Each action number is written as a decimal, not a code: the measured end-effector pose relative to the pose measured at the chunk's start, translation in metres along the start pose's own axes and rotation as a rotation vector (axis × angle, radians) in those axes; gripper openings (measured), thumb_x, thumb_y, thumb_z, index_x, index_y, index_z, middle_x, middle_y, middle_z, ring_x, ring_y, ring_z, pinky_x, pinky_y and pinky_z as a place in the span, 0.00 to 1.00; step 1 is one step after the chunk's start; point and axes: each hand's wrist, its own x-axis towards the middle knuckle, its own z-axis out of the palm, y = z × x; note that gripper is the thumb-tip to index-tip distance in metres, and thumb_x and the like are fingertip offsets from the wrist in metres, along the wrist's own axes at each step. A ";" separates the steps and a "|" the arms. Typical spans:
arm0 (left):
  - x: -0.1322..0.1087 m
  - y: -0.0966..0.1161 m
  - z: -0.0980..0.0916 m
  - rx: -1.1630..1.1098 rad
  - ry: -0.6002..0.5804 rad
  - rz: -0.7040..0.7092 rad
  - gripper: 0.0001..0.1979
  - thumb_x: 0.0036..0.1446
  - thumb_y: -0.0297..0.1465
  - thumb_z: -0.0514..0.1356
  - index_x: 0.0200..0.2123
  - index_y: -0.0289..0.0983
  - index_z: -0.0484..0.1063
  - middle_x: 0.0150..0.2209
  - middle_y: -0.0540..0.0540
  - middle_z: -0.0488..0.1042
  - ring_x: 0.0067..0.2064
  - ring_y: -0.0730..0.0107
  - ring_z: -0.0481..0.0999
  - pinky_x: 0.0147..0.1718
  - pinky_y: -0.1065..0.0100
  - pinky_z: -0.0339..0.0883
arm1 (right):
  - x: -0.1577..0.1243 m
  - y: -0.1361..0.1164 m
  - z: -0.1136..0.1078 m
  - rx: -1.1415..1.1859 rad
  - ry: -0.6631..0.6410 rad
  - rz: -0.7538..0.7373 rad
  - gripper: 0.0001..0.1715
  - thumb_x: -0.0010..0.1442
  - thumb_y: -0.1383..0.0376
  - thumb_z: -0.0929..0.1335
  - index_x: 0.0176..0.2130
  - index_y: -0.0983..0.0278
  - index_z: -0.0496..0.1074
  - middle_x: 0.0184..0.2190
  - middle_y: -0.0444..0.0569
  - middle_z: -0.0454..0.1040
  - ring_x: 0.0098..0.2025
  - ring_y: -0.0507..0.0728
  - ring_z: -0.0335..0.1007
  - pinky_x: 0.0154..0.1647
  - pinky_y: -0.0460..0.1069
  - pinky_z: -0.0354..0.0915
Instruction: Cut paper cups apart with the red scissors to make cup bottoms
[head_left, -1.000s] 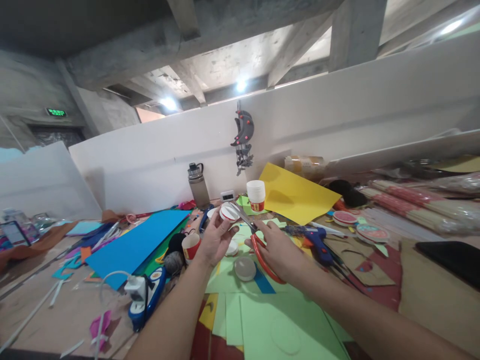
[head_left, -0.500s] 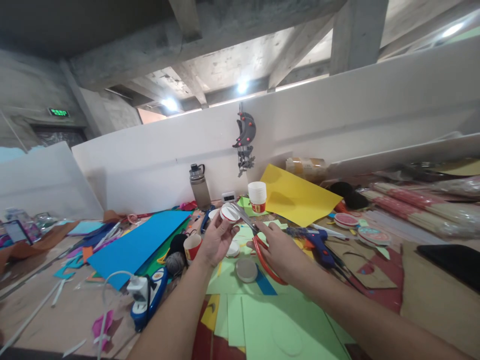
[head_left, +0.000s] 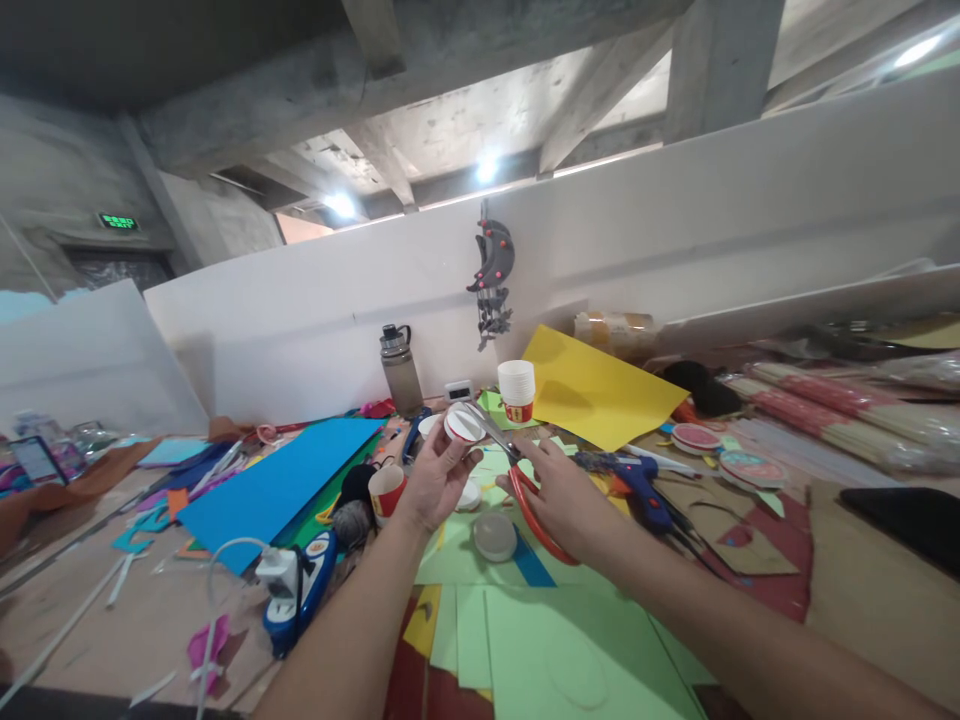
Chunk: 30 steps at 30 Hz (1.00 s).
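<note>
Between the fingers and thumb of my left hand is a small white paper cup piece with a red edge, its round face turned up. My right hand grips scissors by their red-orange handles. The metal blades point up and left and meet the rim of the cup piece; whether they are cutting in I cannot tell. Below the hands, a round grey-white disc lies on light green paper, beside a blue strip. Another white round piece is partly hidden behind my left hand.
A stack of paper cups stands behind the hands, and a red-and-white cup to the left. A blue glue gun lies right. Blue card, yellow card, a bottle and a power strip surround the work.
The view has shifted very slightly. Both hands keep nearly the same pose, with the scissor blades still at the rim of the cup piece.
</note>
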 end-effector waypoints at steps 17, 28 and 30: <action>0.002 0.005 -0.004 -0.040 -0.022 -0.015 0.16 0.52 0.26 0.64 0.45 0.40 0.72 0.43 0.47 0.73 0.40 0.72 0.73 0.35 0.71 0.65 | -0.001 -0.002 -0.006 -0.063 -0.010 -0.016 0.29 0.61 0.53 0.63 0.58 0.61 0.62 0.54 0.58 0.64 0.52 0.64 0.66 0.48 0.53 0.63; 0.002 0.012 -0.005 -0.034 -0.010 -0.043 0.15 0.52 0.29 0.64 0.45 0.39 0.71 0.43 0.45 0.74 0.41 0.69 0.75 0.37 0.69 0.65 | -0.002 -0.002 -0.008 -0.159 0.000 -0.041 0.25 0.62 0.58 0.61 0.57 0.62 0.63 0.52 0.60 0.67 0.48 0.65 0.68 0.43 0.54 0.64; 0.002 0.012 -0.005 -0.033 0.001 -0.039 0.16 0.52 0.30 0.64 0.46 0.39 0.71 0.43 0.45 0.75 0.42 0.67 0.75 0.37 0.69 0.65 | -0.002 -0.002 -0.008 -0.176 0.002 -0.052 0.26 0.62 0.56 0.61 0.57 0.62 0.63 0.51 0.60 0.68 0.48 0.64 0.69 0.42 0.54 0.64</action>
